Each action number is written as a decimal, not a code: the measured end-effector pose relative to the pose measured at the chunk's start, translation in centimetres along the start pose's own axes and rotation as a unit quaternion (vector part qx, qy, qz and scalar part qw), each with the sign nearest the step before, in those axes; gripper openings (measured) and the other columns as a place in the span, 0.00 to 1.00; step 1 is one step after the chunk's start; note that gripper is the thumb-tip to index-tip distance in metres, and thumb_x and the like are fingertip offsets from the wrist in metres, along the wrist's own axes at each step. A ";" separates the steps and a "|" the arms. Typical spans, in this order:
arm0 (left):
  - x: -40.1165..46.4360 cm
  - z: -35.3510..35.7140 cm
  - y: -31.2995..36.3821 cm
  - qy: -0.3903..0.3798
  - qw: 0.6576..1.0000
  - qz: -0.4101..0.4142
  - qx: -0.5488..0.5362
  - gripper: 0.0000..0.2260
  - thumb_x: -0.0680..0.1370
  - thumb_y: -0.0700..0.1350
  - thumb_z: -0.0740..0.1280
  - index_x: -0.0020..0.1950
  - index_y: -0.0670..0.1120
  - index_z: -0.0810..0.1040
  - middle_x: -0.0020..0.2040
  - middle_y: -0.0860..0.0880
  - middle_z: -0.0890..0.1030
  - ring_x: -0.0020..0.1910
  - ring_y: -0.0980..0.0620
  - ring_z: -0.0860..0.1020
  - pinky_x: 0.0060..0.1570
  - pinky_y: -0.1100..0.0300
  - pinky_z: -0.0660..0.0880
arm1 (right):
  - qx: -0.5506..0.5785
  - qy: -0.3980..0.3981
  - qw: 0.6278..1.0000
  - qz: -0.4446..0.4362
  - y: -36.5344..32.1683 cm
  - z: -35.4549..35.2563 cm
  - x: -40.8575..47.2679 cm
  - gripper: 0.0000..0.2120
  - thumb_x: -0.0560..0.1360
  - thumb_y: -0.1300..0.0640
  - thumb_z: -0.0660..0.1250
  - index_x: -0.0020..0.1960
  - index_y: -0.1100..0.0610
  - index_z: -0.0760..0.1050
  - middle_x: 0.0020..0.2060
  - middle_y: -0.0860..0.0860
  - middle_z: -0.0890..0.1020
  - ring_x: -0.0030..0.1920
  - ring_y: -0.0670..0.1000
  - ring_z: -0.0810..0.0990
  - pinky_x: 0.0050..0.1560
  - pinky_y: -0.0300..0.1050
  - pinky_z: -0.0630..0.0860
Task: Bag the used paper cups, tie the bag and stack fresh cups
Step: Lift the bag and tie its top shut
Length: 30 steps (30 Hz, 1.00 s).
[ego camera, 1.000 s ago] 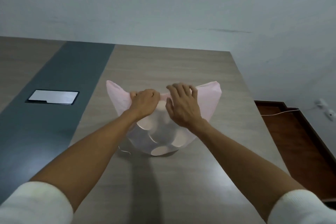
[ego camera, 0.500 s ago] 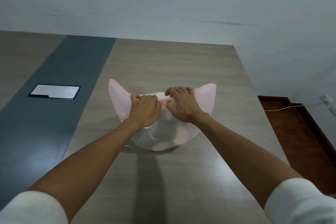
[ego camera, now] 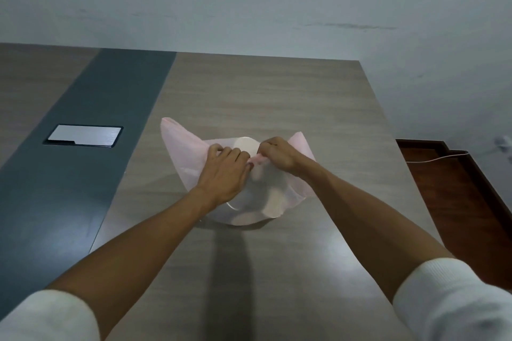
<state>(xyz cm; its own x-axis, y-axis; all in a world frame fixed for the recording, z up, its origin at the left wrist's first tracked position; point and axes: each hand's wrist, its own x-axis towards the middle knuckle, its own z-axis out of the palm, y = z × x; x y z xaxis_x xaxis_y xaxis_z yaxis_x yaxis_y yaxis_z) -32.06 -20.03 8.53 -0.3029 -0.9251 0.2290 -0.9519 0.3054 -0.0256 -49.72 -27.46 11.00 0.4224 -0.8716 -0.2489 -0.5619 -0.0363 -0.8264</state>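
My translucent pink plastic bag [ego camera: 181,152] sits near the middle of the wood-grain surface [ego camera: 277,97], white paper cups [ego camera: 246,145] showing through its film. My left hand [ego camera: 224,171] is curled closed on the bag's left handle flap. My right hand [ego camera: 278,156] pinches a twisted strip of the right flap. Both hands nearly touch above the cups.

Bare table [ego camera: 277,97] beyond bag [ego camera: 180,152]
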 end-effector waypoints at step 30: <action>-0.1 -1.1 -1.0 0.139 0.989 -0.050 -0.027 0.21 0.75 0.56 0.64 0.65 0.47 0.77 0.65 0.47 0.79 0.69 0.45 0.74 0.75 0.36 0.51 | -0.211 0.211 0.954 0.028 4.0 3.3 0.5 0.39 0.69 0.37 0.73 0.69 0.56 0.62 0.62 0.55 0.70 0.59 0.58 0.75 0.65 0.56 0.65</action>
<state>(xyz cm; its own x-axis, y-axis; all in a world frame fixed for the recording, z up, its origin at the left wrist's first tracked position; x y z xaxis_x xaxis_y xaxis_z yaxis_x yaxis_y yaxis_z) -31.00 -20.05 9.59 -0.1759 -0.8560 0.4862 -0.9702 0.2344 0.0617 -49.41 -26.41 5.87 0.1099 -0.9939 0.0127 -0.8493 -0.1005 -0.5182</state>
